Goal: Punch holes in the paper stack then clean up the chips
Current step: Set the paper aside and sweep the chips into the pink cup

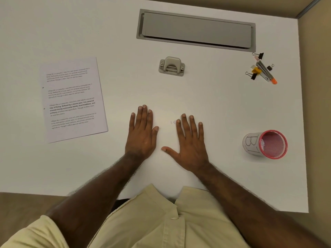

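A stack of printed paper [72, 99] lies on the white desk [206, 97] at the left, with two small holes showing along its left margin. A grey hole punch [172, 66] stands beyond my hands, near the middle of the desk. A few tiny white chips [172, 122] lie just left of my right index fingertip. My left hand [142, 133] rests flat, palm down, fingers together, holding nothing. My right hand [189, 145] also lies flat, fingers spread, holding nothing.
A red mesh cup [266, 144] wrapped in a paper label, with white scraps inside, stands at the right. A stapler and several binder clips [262, 70] lie at the far right. A grey cable hatch [196, 30] is set into the desk's back.
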`<state>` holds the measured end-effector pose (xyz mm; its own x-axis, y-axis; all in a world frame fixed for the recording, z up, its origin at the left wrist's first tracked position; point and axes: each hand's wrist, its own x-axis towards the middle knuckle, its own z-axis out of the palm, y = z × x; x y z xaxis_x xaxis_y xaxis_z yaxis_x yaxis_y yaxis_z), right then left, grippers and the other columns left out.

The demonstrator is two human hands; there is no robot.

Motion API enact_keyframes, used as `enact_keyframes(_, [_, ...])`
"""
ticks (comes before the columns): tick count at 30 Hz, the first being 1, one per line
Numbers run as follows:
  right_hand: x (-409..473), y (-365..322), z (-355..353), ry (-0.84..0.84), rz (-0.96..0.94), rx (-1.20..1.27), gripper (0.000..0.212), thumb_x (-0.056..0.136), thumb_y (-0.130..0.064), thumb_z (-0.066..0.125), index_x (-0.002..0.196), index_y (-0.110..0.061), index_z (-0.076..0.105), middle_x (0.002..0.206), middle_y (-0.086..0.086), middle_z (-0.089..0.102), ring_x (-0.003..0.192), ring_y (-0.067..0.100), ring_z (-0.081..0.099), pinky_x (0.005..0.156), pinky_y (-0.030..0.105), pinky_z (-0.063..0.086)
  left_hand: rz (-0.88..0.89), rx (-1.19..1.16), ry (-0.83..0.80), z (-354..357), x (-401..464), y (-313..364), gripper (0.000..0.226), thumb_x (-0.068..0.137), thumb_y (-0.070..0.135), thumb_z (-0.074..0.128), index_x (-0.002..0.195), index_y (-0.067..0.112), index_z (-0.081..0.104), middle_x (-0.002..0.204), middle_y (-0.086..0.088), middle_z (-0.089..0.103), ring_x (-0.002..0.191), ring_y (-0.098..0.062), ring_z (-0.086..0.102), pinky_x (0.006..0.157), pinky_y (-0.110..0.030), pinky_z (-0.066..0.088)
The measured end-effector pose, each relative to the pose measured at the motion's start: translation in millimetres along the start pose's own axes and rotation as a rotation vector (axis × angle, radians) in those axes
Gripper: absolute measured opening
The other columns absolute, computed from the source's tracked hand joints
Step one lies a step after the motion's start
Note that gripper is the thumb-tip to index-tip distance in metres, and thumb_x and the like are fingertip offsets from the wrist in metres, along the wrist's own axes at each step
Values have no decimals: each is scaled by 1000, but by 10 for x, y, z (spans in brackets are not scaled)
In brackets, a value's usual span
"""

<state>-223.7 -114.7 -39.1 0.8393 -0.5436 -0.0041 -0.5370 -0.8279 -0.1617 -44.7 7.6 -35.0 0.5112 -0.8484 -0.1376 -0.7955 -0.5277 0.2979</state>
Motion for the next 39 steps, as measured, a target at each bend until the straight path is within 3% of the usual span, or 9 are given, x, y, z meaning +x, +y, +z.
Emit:
enact_keyframes(7, [56, 85, -46, -46, -72, 62, 110, 93, -87, 36, 169, -11, 10, 178, 12, -3, 165, 31, -3, 131, 57, 8, -5, 22, 0, 12, 0, -2, 69, 113, 45, 18, 170, 8, 5, 180, -12, -5, 167, -26, -9, 135, -54, 6])
enact_keyframes(11, [161, 116, -127, -11, 25, 143, 102, 98, -81, 37, 168, -9, 15, 178, 12, 3, 165, 29, 0, 133, 50, 7, -9, 14, -2, -4, -2, 5, 69, 113, 45, 17, 170, 8, 6, 180, -12, -5, 167, -27, -8, 135, -54, 6])
enact_keyframes(16, [184, 11, -173, -125, -37, 91, 92, 103, -74, 30, 166, -7, 22, 177, 14, 10, 165, 28, 6, 134, 45, 8, -5, 8, -7, -30, -6, 18, 70, 113, 46, 15, 170, 8, 6, 180, -12, -5, 167, -27, -8, 135, -54, 6])
enact_keyframes(19, [234, -34, -293, -67, -16, 170, 72, 107, -54, 47, 157, -3, 44, 167, 17, 39, 157, 32, 34, 130, 42, 24, -1, 0, 1, -30, -9, 18, 69, 113, 46, 15, 170, 7, 7, 180, -12, -3, 167, -27, -7, 135, -53, 6])
enact_keyframes(22, [406, 4, -445, 19, -46, 244, 44, 100, -14, 68, 141, 0, 63, 142, 18, 65, 132, 36, 61, 106, 49, 56, 7, -1, 20, -20, -11, 13, 67, 114, 42, 21, 169, 5, 11, 179, -14, 1, 167, -28, -3, 135, -54, 8])
enact_keyframes(24, [524, 33, -565, -92, -120, 262, 50, 95, 3, 64, 145, -4, 61, 141, 14, 66, 131, 34, 61, 99, 48, 58, 14, 5, 31, -18, -14, 9, 67, 114, 41, 22, 169, 4, 14, 179, -16, 4, 167, -29, -1, 134, -55, 9])
enact_keyframes(27, [625, 55, -649, -256, -251, 255, 67, 92, 11, 54, 154, -14, 53, 145, 7, 62, 135, 28, 55, 100, 43, 55, 19, 6, 30, -15, -13, 3, 67, 114, 41, 20, 169, 4, 14, 179, -15, 4, 167, -29, -1, 135, -54, 9])
enact_keyframes(33, [706, 93, -663, -364, -351, 130, 62, 98, 6, 51, 156, -16, 50, 144, 6, 63, 130, 30, 55, 97, 47, 53, 18, -19, 36, -19, -12, 6, 68, 113, 43, 16, 169, 5, 13, 179, -15, 4, 167, -28, -1, 135, -54, 8])
enact_keyframes(39, [687, -104, -757, -382, -364, -56, 60, 96, 6, 45, 155, -9, 41, 127, 10, 63, 114, 33, 58, 84, 48, 55, 21, -19, 42, -13, -13, -1, 67, 113, 41, 14, 169, 4, 14, 179, -15, 5, 167, -29, -1, 135, -54, 8])
